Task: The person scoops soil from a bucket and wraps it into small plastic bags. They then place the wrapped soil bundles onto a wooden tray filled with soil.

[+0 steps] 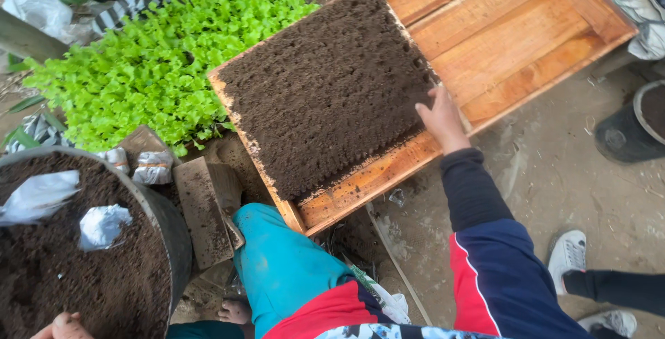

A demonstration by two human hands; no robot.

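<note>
A slab of dark soil [325, 90], its top marked with rows of small dimples, fills the near half of a long wooden tray [526, 55]. My right hand [440, 119] rests on the slab's right edge, fingers against the soil, sleeve dark with red and white trim. My left hand [64, 327] shows only as fingertips at the bottom left, by the rim of a round tub of soil [90, 270]. Whether it holds anything is hidden. My knee in turquoise trousers [277, 256] sits just below the tray's near corner.
A bed of bright green seedlings [159, 62] lies left of the tray. Crumpled plastic bits [102, 225] lie on the tub's soil. A flat wooden block [202, 211] stands between tub and knee. Another person's shoe [566, 256] and a dark bucket [627, 131] are at the right.
</note>
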